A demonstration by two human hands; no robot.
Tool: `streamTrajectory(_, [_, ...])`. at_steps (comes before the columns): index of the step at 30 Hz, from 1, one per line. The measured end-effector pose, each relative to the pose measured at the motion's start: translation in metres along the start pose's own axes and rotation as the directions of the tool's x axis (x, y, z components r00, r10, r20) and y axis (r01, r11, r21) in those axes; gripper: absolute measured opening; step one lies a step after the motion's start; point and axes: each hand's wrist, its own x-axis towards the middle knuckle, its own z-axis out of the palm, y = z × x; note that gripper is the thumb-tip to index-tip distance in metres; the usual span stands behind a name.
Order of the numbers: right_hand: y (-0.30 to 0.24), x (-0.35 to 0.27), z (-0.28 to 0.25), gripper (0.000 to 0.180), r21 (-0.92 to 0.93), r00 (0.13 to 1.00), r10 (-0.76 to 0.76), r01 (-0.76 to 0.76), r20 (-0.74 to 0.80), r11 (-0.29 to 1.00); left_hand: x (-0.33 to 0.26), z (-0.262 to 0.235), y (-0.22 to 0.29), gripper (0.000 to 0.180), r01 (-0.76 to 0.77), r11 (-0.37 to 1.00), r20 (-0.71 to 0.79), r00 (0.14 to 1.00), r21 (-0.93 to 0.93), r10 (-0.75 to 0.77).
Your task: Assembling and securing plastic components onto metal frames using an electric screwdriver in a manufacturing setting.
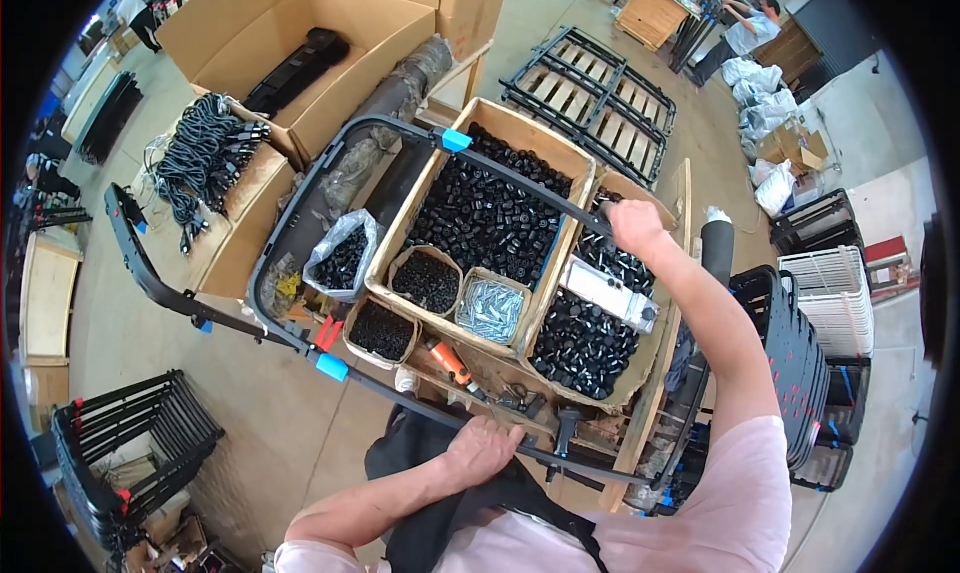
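Observation:
A black tubular metal frame (pixel 398 399) with pieces of blue tape on its bars lies tilted across the bins in front of me. My left hand (pixel 485 448) is closed on its near bar, close to my apron. My right hand (pixel 635 225) grips the far bar toward its right end; my palm hides part of it. Beneath the frame, a wooden bin (pixel 576 163) holds black plastic caps (pixel 485 213). Smaller tubs in it carry black bits and silver screws (pixel 490 309). Right of that, a tray holds black-headed bolts (pixel 585 343).
An orange-handled tool (pixel 452 363) and a black power tool (pixel 566 431) lie at the near edge. Bundled black cables (pixel 205 158) sit on a carton at left. Stacked black frames (pixel 790 363) stand at right, more (pixel 140 443) at lower left. A person (pixel 750 33) works far right.

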Motion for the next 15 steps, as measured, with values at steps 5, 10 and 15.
streamTrajectory(5, [-0.010, -0.017, -0.019, 0.025, 0.219, 0.885, -0.037, 0.155, -0.464, 0.963, 0.000, -0.010, 0.000, 0.012, -0.016, 0.988, -0.008, 1.000, 0.156, 0.018])
streamTrajectory(10, [0.003, 0.001, -0.001, 0.027, -0.035, 0.995, 0.066, -0.063, 0.080, 0.997, -0.002, 0.017, -0.003, 0.024, -0.023, 0.994, -0.038, 0.999, 0.106, 0.028])
streamTrajectory(15, [0.008, -0.005, 0.016, 0.019, -0.037, 0.995, 0.095, -0.093, 0.038, 0.995, 0.002, -0.007, 0.002, 0.032, 0.012, 0.995, 0.100, 0.995, 0.104, -0.022])
